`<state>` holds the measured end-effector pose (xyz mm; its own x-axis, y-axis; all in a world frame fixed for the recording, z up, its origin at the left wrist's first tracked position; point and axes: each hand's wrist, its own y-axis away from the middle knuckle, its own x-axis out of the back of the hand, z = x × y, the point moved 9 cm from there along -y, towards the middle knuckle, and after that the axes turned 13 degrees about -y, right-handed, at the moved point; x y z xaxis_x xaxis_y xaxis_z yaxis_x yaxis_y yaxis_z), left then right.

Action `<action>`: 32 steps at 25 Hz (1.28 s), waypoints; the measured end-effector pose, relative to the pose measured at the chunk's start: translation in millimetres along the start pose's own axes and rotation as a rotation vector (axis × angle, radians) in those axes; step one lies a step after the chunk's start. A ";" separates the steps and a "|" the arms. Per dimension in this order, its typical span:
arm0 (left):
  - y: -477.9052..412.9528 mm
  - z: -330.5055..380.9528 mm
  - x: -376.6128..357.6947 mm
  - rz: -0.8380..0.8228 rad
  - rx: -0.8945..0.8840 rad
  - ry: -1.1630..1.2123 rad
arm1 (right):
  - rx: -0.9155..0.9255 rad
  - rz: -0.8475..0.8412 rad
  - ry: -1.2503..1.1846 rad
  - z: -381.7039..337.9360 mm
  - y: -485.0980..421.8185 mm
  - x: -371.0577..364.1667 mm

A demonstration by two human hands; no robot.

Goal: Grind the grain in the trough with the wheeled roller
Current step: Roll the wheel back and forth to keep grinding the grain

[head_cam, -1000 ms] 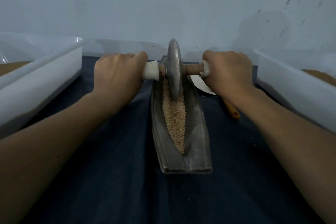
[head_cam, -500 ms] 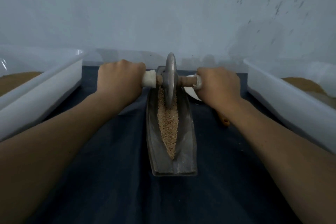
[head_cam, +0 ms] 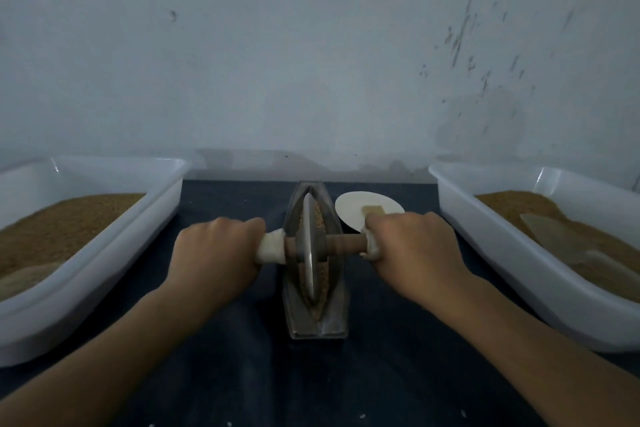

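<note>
A narrow grey metal trough [head_cam: 329, 324] lies lengthwise on the dark cloth, with pale brown grain [head_cam: 320, 218] along its groove. The wheeled roller [head_cam: 309, 246], a thin metal disc on a wooden axle, stands upright in the groove around the trough's middle. My left hand [head_cam: 216, 253] grips the white-wrapped left end of the axle. My right hand [head_cam: 415, 253] grips the right end. Grain shows both ahead of and behind the disc.
A white tub [head_cam: 86, 253] with brown grain stands at the left, and another white tub [head_cam: 512, 253] with grain and a flat scoop at the right. A white disc-shaped scraper [head_cam: 363, 206] lies just right of the trough's far end. A grey wall rises behind.
The roller has come back toward me from the trough's far end to about its middle, both hands still on the axle. The camera has tilted up, showing more wall and both tubs.
</note>
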<state>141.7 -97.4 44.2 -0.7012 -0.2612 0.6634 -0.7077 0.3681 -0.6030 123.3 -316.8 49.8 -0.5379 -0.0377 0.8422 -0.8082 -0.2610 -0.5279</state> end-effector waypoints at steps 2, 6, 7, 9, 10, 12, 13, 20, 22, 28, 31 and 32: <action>-6.1 -0.6 -2.1 0.023 0.004 -0.027 | -0.020 -0.022 0.004 2.9 -3.9 -1.0; -41.4 6.2 -28.4 0.020 0.015 -0.052 | -0.131 -0.058 -0.028 18.2 -30.6 -27.4; -52.4 7.4 -39.7 0.010 0.024 -0.033 | -0.153 -0.060 -0.037 23.0 -40.3 -35.9; -73.3 6.1 -58.3 -0.015 0.049 0.003 | -0.184 -0.042 -0.048 32.4 -60.7 -47.3; -82.2 5.3 -66.8 -0.029 0.060 0.020 | -0.190 -0.029 -0.043 36.7 -70.6 -52.0; -95.4 3.9 -79.3 -0.038 0.062 0.060 | -0.169 -0.006 -0.020 42.1 -89.3 -57.9; -98.5 2.6 -82.4 -0.033 0.067 0.079 | -0.152 0.004 -0.011 43.0 -96.2 -58.5; -72.6 3.1 -91.5 -0.188 0.117 0.175 | -0.112 -0.021 -0.022 25.5 -85.8 -52.1; -63.7 3.3 -75.0 -0.223 0.095 0.166 | -0.139 -0.068 -0.033 20.5 -69.7 -43.3; -26.5 5.1 -15.3 -0.265 -0.031 0.050 | -0.129 -0.098 -0.080 7.6 -9.4 -12.3; -14.3 1.1 -5.4 -0.301 -0.052 0.049 | -0.070 -0.045 -0.011 0.8 1.8 4.3; -14.0 0.1 -7.3 -0.325 -0.057 0.053 | -0.063 -0.039 0.002 0.8 0.6 5.0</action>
<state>156.8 -100.8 47.8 -0.4331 -0.3264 0.8402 -0.8865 0.3226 -0.3317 120.4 -317.9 53.8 -0.5059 -0.0272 0.8622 -0.8422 -0.2006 -0.5005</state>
